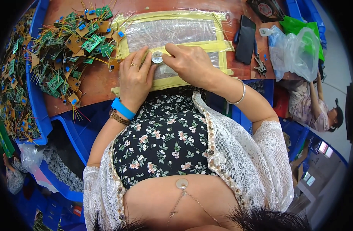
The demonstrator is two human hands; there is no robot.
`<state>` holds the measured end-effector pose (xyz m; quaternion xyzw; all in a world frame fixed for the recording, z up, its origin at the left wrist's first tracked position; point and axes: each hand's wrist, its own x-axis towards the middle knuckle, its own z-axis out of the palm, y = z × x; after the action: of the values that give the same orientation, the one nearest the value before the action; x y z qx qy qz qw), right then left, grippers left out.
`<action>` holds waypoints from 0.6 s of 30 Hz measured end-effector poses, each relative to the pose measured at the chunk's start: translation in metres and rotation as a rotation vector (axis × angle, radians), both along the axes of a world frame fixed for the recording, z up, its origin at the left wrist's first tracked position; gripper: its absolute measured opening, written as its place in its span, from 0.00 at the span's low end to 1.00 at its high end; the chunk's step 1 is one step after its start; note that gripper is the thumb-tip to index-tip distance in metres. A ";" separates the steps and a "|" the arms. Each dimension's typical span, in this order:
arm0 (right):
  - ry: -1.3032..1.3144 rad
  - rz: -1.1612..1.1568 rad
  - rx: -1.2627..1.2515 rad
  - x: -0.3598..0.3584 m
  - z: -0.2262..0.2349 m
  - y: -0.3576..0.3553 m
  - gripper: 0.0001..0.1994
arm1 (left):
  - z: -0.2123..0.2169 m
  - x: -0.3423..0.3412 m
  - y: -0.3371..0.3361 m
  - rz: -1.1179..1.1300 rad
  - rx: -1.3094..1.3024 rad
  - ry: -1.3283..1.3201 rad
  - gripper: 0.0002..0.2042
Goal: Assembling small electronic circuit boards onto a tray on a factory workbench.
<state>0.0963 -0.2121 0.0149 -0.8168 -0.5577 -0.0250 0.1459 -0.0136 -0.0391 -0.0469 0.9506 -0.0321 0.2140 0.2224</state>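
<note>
**Both hands on a small disc at the table edge**

I see my left hand [135, 79] and right hand [188, 63] pinching a small round silver disc [157, 57] between fingertips, over a plastic sheet [172, 30] taped down in yellow. A pile of circuit boards [74, 46] lies to the left, a phone [246, 38] to the right.
</note>
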 end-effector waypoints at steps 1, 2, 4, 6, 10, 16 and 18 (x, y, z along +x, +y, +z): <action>-0.009 0.021 -0.014 0.001 0.001 0.001 0.07 | 0.000 0.000 0.000 0.001 -0.002 -0.003 0.18; -0.018 0.043 -0.028 0.002 0.003 0.001 0.06 | 0.000 0.000 0.000 0.002 0.001 -0.005 0.18; 0.000 0.034 -0.057 0.005 0.009 0.000 0.06 | -0.001 -0.001 0.000 0.004 0.010 -0.009 0.18; 0.020 0.022 -0.090 0.003 0.010 0.001 0.06 | -0.001 -0.001 0.000 0.004 0.006 -0.009 0.18; 0.017 -0.165 -0.110 -0.019 0.006 0.005 0.05 | -0.001 -0.001 -0.002 0.006 0.000 -0.004 0.18; -0.026 -0.298 -0.072 -0.036 0.007 0.012 0.04 | 0.001 -0.001 -0.001 0.003 -0.006 -0.003 0.17; -0.038 -0.317 -0.084 -0.038 0.007 0.013 0.04 | 0.001 0.000 -0.001 0.003 -0.014 -0.007 0.17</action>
<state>0.0579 -0.1987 0.0215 -0.8993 -0.4249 -0.0400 0.0954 -0.0139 -0.0400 -0.0459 0.9483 -0.0302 0.2180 0.2288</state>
